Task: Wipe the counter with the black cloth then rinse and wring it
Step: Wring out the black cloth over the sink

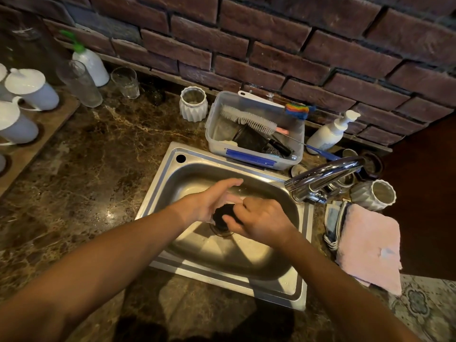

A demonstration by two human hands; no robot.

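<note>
Mugs [29,88] with white lids sit in the round holes of a wooden rack [53,124] at the far left, and behind them stand a tall glass [80,82], a white bottle [91,64] with a green cap and a shorter tumbler [125,82], all close to the brick wall [246,45]. Dark marble counter [86,174] runs on to a steel sink [172,169], with a white ribbed jar [193,103] just behind its back left corner. Over the basin the left hand [209,201] reaches in with its fingers stretched out flat and the palm pressed to the cloth [223,214] — a black wad bunched small between both hands, right above the drain. The right hand [259,220] is curled round the cloth from the other side, fingers closed on it. Behind the sink a clear tub [214,134] with a blue latch holds a white bottle brush [246,119] and some dark items; a rainbow-tufted brush [297,110] lies across its back rim. Right of the tub stands a white pump bottle [330,132], and the chrome tap [323,176] arcs over the sink's right edge — whether water is running I cannot tell. Further right a second ribbed jar [375,195] lies tipped on its side, and a pink towel [370,245] lies on the counter beside the sink, over a striped cloth's edge.
</note>
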